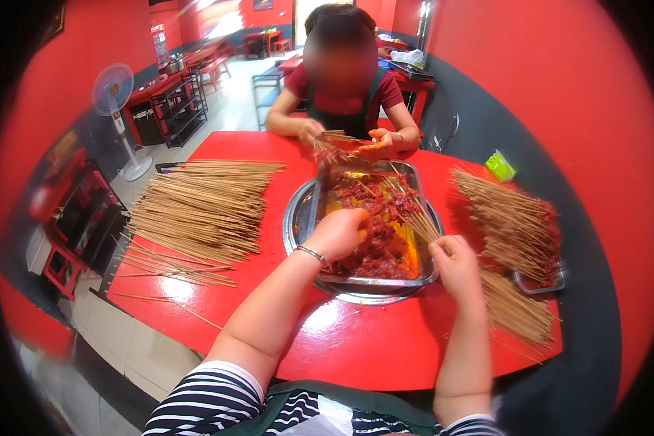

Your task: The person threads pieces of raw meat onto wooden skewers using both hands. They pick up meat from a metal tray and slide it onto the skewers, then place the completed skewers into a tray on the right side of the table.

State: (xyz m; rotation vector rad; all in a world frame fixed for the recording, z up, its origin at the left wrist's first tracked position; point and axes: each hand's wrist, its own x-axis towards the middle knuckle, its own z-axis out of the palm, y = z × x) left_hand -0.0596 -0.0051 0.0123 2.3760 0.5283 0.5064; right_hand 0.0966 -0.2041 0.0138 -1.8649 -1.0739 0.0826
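Before me a rectangular metal tray holds red marinated meat pieces in orange oil. It rests on a round metal pan. My right hand grips a small bundle of bamboo skewers at the tray's right rim, with meat on their far ends. Over the tray's left half is my left hand, fingers curled and stained orange. Its fingertips are hidden, so I cannot tell whether they pinch meat.
Bare skewers lie piled on the red table at left. Meat-loaded skewers are stacked at right, with more skewers nearer me. A green packet lies by the wall. Opposite, a co-worker holds skewers above the tray's far edge.
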